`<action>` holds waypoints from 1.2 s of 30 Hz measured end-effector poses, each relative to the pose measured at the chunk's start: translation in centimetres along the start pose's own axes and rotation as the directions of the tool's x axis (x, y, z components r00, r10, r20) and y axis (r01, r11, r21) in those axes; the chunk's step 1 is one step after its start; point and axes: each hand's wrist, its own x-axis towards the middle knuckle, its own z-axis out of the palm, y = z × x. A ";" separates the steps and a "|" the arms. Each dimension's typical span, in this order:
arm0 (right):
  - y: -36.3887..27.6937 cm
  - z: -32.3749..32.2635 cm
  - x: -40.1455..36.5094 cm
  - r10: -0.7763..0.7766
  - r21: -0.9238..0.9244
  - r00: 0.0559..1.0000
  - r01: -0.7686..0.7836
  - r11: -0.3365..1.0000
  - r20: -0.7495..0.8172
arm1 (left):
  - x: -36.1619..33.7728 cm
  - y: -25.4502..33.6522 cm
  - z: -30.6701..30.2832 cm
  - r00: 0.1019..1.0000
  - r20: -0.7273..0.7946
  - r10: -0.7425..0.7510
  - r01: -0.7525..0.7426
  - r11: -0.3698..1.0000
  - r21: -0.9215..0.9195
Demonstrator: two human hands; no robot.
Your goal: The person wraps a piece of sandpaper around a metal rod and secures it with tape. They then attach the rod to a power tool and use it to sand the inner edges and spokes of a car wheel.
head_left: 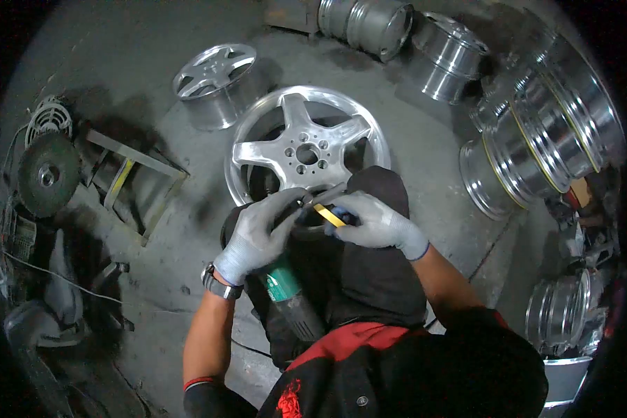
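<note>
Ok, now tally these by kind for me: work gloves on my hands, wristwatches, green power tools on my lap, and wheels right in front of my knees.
Work gloves: 2
Wristwatch: 1
Green power tool: 1
Wheel in front: 1
Total: 5

From the person's head, one wide camera looks forward and steeply down, over the nearby jacket (425, 369) to the polished wheel (296, 111) and floor (425, 146) beyond; its dim, curved edges perhaps blur detail.
</note>
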 end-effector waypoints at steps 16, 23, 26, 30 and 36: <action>0.7 6.2 -2.2 0.347 0.623 0.864 -0.051 0.780 -0.364 | 2.8 -1.4 1.4 0.947 0.320 -0.022 0.065 0.990 -0.124; -0.9 6.9 -3.3 0.496 0.780 0.794 -0.045 0.624 -0.351 | 2.8 -1.4 4.8 0.983 0.179 0.034 -0.048 0.996 0.075; -1.2 6.6 -3.3 0.524 0.787 0.782 -0.073 0.613 -0.336 | 2.9 -0.6 5.0 0.979 0.205 0.003 -0.042 0.981 0.190; -2.8 5.6 -3.3 0.606 0.859 0.764 -0.141 0.492 -0.222 | 2.6 -0.5 5.1 0.972 0.231 -0.037 -0.040 0.947 0.317; -6.6 4.2 -4.4 0.529 0.905 0.826 -0.058 0.421 -0.194 | 2.3 -1.6 5.3 0.968 0.249 -0.009 -0.079 0.937 0.341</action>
